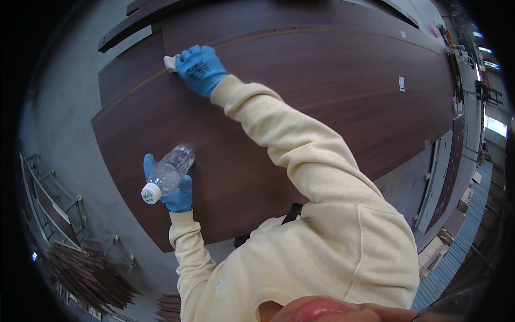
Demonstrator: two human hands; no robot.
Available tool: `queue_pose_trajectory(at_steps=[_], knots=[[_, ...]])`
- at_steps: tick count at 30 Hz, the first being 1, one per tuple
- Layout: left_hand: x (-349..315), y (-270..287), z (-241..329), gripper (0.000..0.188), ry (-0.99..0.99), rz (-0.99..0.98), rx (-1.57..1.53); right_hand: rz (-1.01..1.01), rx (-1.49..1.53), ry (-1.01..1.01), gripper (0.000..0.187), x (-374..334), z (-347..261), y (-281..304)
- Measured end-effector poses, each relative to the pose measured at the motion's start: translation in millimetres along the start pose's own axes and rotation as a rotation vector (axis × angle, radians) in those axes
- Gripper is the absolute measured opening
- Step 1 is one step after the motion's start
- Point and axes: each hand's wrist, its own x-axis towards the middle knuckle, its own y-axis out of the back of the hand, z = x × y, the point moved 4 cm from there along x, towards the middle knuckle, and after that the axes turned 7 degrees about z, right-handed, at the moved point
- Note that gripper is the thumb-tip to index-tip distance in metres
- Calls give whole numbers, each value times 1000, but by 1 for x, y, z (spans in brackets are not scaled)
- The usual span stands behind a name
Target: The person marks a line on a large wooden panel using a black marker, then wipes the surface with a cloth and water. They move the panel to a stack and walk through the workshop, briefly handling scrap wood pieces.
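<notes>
Right hand [201, 71]: fingers closed on a white cloth [170, 63] near the tan line [134, 89] of the brown panel [322, 107]. Left hand [181, 196]: fingers around a clear bottle [173, 167] over the panel. Even, flat pressure is advised.

- The blue-gloved left hand [181, 196] grips a clear plastic bottle [170, 169] with a round white cap [151, 194].
- The blue-gloved right hand [201, 71] holds a white wad [170, 63] at a dark brown, wood-grained panel [332, 80].
</notes>
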Motion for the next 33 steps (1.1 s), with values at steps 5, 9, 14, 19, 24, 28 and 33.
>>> queue_pose_trajectory(at_steps=[5, 9, 14, 19, 24, 28, 33], knots=[[-15, 43, -32, 76, 92, 49, 125, -20, -211, -187, 13, -50, 130, 74], [-6, 90, -66, 70, -94, 115, 464, 78, -417, -312, 6, -100, 209, 104], [-21, 100, -94, 67, -25, 97, 672, -28, -143, -240, 10, -20, 62, 41], [-16, 99, -99, 62, -35, 55, 672, 35, 74, 2, 24, 29, -47, -18], [-19, 101, -95, 58, -78, 64, 696, -73, -52, -50, 23, 3, 21, 22], [-14, 99, -89, 57, -90, 56, 695, -24, -423, -165, 8, -70, 164, 91], [-15, 99, -91, 56, -81, 55, 705, -103, -458, -504, 16, -99, 218, 102]])
